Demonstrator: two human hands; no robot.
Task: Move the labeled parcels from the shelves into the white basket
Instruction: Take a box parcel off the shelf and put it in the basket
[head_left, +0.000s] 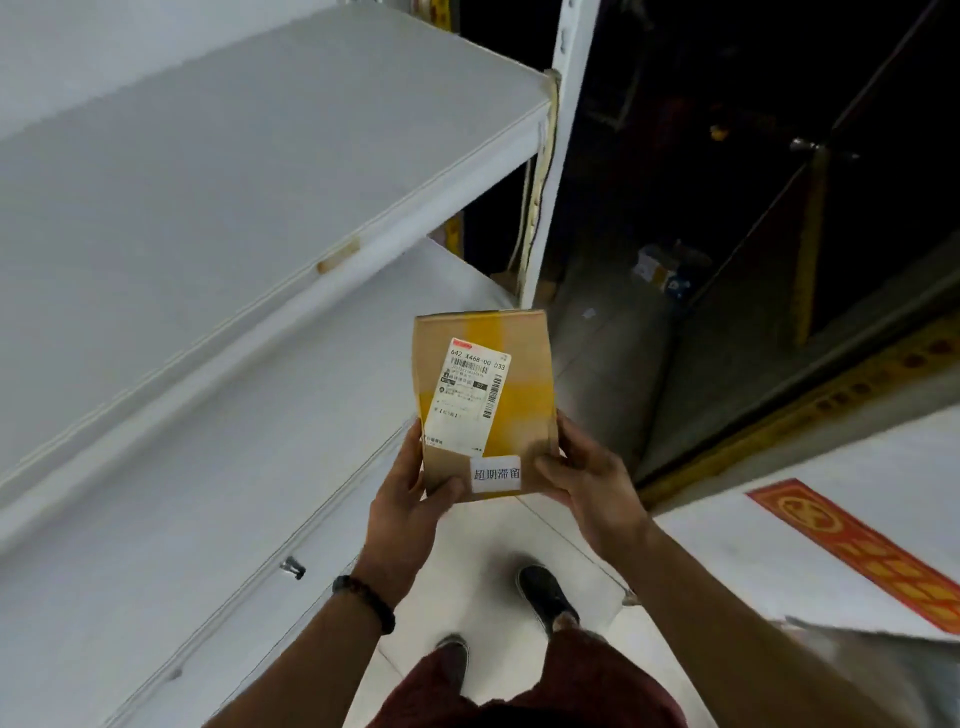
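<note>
A labeled parcel (485, 405) is held up in front of the shelves (260, 156) and touches neither board. It is pinched at its lower corners by the left hand (410, 499) and the right hand (587, 488), with thumbs pressed on its face and fingers (571, 447) curled round its side edges. The shipping label (475, 400) is seen above the fingers and a small white tag (496, 474) between the thumbs. The white basket is not shown, so this parcel is judged lifted but not yet delivered, and how many parcels remain cannot be told.
</note>
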